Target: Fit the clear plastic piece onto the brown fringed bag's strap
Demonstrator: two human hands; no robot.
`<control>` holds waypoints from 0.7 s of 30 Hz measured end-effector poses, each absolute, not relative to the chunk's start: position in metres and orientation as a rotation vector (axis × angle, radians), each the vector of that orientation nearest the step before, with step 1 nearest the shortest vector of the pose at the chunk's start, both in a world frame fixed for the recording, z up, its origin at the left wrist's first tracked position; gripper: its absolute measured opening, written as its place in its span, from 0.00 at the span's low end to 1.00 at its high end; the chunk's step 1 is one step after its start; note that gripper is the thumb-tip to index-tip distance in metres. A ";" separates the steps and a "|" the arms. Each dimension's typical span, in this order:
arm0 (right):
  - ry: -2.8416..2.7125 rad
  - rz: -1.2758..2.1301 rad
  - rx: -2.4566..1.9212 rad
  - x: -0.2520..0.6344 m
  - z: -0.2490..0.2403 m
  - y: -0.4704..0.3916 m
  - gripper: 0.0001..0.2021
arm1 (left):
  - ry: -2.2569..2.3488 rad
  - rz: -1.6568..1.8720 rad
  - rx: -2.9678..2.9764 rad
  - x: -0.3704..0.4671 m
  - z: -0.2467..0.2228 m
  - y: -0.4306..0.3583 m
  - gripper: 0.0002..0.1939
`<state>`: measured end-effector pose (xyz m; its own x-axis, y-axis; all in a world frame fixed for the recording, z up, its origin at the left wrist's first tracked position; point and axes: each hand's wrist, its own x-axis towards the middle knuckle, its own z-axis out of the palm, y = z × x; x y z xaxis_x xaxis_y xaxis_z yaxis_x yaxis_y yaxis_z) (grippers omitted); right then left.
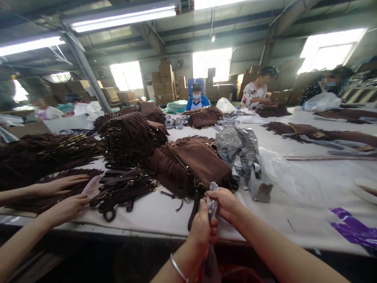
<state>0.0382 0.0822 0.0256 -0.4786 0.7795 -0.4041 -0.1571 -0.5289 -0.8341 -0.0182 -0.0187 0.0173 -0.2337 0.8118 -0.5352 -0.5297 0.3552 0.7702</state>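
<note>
At the table's front edge my left hand, with a silver bangle on its wrist, is closed round a grey wrapped strap. Beside it on the right, my right hand pinches the upper end of the same strap. Just beyond both hands lies a brown fringed bag with a gold zipper, on top of other brown fringed pieces. A dark strap hangs down from the pile next to my left hand. The strap's lower end drops below the table edge.
Dark straps with gold clips and stacked fringed bags lie left. At far left a co-worker's hands hold a pink comb over fringe. Right are a tape dispenser, patterned wrap and purple plastic. People sit across the table.
</note>
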 end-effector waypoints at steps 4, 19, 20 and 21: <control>-0.999 2.107 -1.065 0.040 0.032 0.087 0.08 | 1.123 1.272 0.244 -0.023 0.014 -0.020 0.34; -1.346 2.238 -1.029 0.120 0.018 0.004 0.23 | 0.904 1.359 0.202 -0.035 0.028 0.002 0.06; -1.444 2.289 -0.998 0.127 0.015 -0.009 0.21 | 0.932 1.404 0.189 -0.031 0.028 0.004 0.05; -1.564 2.307 -0.978 0.132 0.012 -0.019 0.16 | 0.953 1.444 0.178 -0.028 0.027 0.008 0.04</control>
